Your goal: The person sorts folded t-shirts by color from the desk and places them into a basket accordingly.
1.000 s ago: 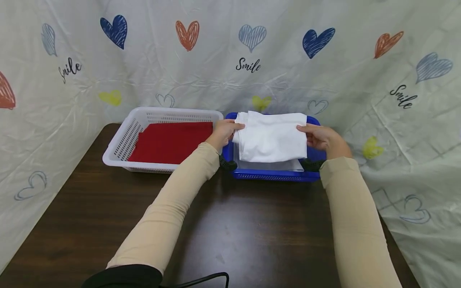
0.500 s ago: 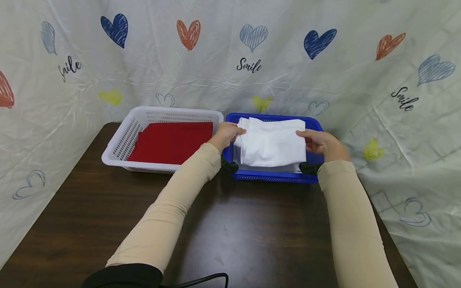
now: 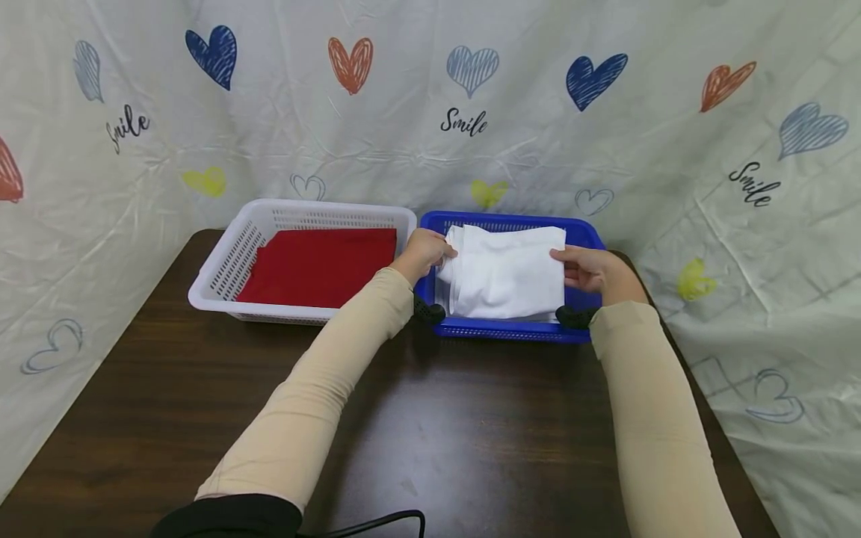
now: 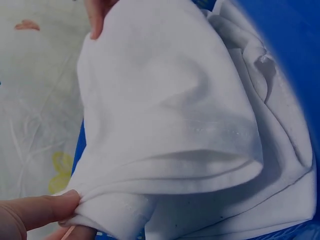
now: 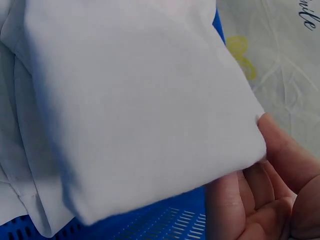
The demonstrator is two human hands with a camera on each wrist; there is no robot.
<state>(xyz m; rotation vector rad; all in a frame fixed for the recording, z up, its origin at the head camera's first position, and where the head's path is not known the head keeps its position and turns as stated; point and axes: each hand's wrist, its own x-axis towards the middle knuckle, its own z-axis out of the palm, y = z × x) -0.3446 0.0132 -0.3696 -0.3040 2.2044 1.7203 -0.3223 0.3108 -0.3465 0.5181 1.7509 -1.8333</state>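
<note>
A folded white garment with a stitched hem is held over the blue basket. My left hand pinches its left end near the far corner, thumb on top. At the opposite end my right hand pinches the edge, thumb above and fingers beneath. Under it, more folded white cloth lies in the basket, as the left wrist view shows. The right wrist view shows the cloth's smooth folded side, with the right thumb at its corner.
Left of the blue basket stands a white basket with folded red cloth inside. Both baskets sit at the back of a dark wooden table, against a hanging sheet printed with hearts. A black cable lies at the front.
Both hands have lowered the folded white garment toward the near side of the blue basket, so it now covers most of the white cloth below. The hands keep their hold.
</note>
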